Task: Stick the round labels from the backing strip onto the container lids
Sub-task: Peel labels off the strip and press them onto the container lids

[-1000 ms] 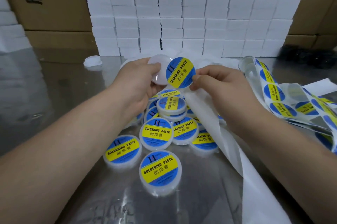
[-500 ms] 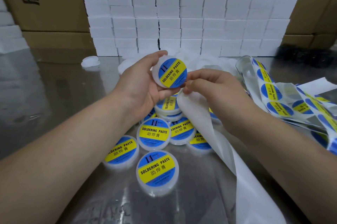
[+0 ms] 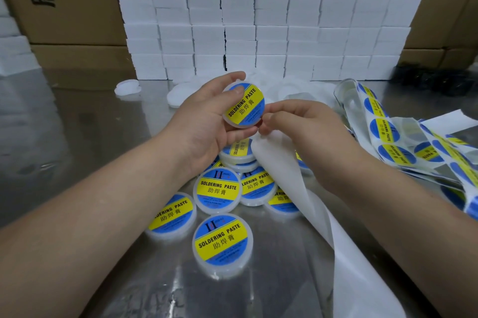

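Pressure from the left hand (image 3: 204, 121), gripping the lid (image 3: 241, 125) at centre frame, should smooth its label (image 3: 244, 106) outward while the right hand (image 3: 305, 126) pinches the backing strip (image 3: 284, 167).

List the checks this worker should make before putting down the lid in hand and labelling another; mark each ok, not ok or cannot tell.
1. The label sits centred on the lid: ok.
2. Its edges are pressed flat: cannot tell.
3. The left hand grips the lid: ok.
4. The right hand holds the strip: ok.
5. More unused labels on the strip: ok.
6. More bare lids at the back: ok.
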A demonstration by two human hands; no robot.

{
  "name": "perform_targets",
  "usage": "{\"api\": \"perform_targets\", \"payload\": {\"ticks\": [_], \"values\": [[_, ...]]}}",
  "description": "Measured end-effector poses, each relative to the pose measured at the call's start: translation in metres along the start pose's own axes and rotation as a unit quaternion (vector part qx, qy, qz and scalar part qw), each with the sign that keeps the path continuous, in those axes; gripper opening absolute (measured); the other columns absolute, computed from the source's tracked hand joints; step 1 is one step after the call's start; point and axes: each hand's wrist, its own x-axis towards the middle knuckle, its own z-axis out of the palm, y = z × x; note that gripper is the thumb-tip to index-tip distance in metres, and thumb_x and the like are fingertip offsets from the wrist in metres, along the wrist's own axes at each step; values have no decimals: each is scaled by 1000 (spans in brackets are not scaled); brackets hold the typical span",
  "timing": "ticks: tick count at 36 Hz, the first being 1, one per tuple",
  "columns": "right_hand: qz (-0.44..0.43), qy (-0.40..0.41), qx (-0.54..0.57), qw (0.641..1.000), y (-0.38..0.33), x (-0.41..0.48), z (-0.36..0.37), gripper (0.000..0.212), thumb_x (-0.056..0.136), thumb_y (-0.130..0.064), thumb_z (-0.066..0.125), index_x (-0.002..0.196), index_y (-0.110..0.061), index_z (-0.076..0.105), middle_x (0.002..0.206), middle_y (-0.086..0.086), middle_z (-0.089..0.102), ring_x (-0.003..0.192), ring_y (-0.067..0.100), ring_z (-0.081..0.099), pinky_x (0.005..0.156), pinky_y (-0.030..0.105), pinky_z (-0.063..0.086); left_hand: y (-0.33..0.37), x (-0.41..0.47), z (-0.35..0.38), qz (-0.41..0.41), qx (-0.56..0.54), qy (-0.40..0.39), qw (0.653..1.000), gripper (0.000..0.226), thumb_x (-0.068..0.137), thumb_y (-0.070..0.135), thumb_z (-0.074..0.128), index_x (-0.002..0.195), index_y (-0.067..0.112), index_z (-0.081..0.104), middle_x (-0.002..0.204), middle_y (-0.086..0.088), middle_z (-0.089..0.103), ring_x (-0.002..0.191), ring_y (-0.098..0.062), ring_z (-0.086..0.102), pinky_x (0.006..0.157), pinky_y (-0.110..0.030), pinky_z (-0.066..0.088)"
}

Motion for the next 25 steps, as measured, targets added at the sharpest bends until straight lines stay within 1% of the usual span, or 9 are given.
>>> {"api": "perform_targets", "payload": {"ticks": [5,8,12,19,21,23,25], "values": [[2,1,-1,1000,0,0,-1,21,85,-12,56,74,-23,70,57,-13,64,60,-3,57,58,8,45,0,1,0,2,4,9,1000,20,93,10,49,99,26,60,87,-2,68,73,-20,70,60,-29,57],[2,3,-3,1000,1,0,-1,21,85,-13,56,74,-24,70,57,-13,64,59,-4,57,57,7,45,-2,0,1,1,9,9,1000,22,93,8,49,99,26,60,88,-2,67,72,-20,70,59,-28,57],[1,3,-5,1000,2,1,-1,21,85,-14,56,73,-25,70,59,-12,64,62,-2,57,59,9,45,0,-1,1,1,12,9,1000,22,93,9,49,99,26,60,90,-3,67,71,-19,70,58,-27,56],[0,3,-7,1000,3,2,-2,23,84,-14,56,69,-26,69,61,-11,65,64,1,58,59,10,46,1,-2,1,1,24,11,1000,23,93,8,48,101,27,60,93,-4,66,71,-18,70,59,-27,57],[0,2,-11,1000,4,3,-2,25,84,-15,56,66,-27,69,62,-11,66,66,2,58,61,13,47,1,-2,1,1,24,13,1000,23,93,8,48,101,27,60,93,-4,66,71,-18,70,59,-27,57],[2,0,-12,1000,5,3,-1,24,84,-15,56,67,-27,69,62,-11,65,67,3,58,63,15,47,1,-2,2,1,26,17,1000,24,93,7,48,100,27,60,95,-4,65,70,-18,70,58,-27,57],[-1,2,-12,1000,6,3,-1,24,84,-15,57,67,-27,69,61,-12,66,65,0,59,62,13,48,1,-2,2,2,32,21,999,24,93,7,49,100,27,60,97,-5,64,71,-18,70,58,-27,56]]}}
